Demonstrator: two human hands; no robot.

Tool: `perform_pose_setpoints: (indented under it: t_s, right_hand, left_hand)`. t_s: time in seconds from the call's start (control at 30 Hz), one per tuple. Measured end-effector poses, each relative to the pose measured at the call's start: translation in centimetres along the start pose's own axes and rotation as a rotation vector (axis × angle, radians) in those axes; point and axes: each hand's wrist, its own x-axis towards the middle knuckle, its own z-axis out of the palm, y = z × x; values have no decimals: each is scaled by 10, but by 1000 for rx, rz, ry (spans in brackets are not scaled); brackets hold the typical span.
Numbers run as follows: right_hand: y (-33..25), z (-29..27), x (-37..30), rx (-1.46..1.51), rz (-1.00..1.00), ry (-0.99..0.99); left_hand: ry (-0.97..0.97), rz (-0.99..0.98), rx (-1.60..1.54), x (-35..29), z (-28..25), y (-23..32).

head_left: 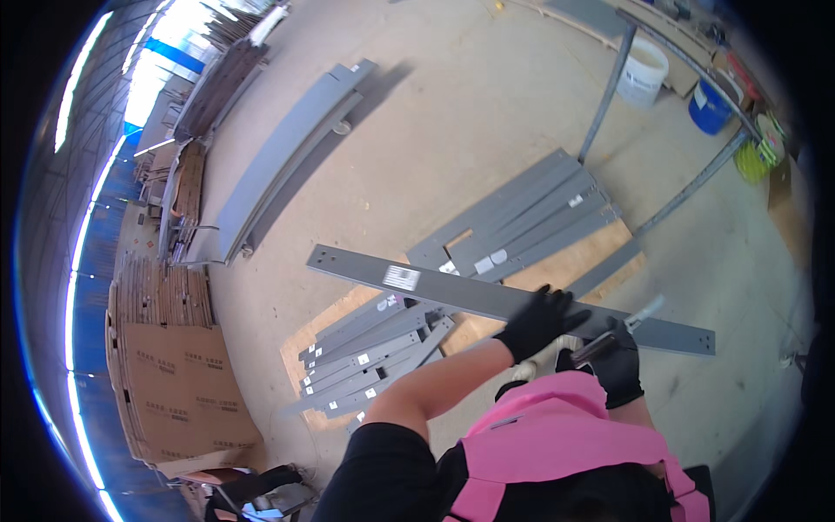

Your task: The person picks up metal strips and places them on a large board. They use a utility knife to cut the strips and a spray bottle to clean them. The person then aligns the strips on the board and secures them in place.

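A long grey plank (pixel 474 294) with holes at both ends and a white label lies crosswise in front of me. My left hand (pixel 541 324), in a black glove, rests on the plank with its fingers spread. In my right hand (pixel 617 361), also gloved in black, is a knife-like tool (pixel 645 311) with a dark handle and a pale flat blade. The fingers are wrapped round its handle. The blade sticks out over the plank; motion blur hides its exact kind. My right hand is at the plank's near edge.
Grey boards (pixel 531 213) lie beyond the plank, and shorter labelled ones (pixel 365 357) lie nearer on the left. A metal frame (pixel 609 91) stands at the right, near white (pixel 642 74) and blue (pixel 709 109) buckets. Stacked cardboard (pixel 174 383) and a long grey board stack (pixel 283 157) are leftward.
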Motion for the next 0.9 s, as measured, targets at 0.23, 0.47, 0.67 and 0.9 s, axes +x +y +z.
perform_pose_setpoints:
  t_s: [0.23,0.47,0.67,0.9]
  right_hand:
    - [-62,-60,-62,-216,-682,172]
    - [-68,-130,-130,-234,-1080,608]
    - [-104,-59,-147,-22,-1312,686]
    - [-103,-106,-362,121,-1787,843]
  left_hand:
    - [239,-218,-222,-34,-41,-91]
    - [-35,357,143,26,-78,-119]
    - [-337,325,-42,67,-31,-162]
    - [-514,425,-319,112,18,17]
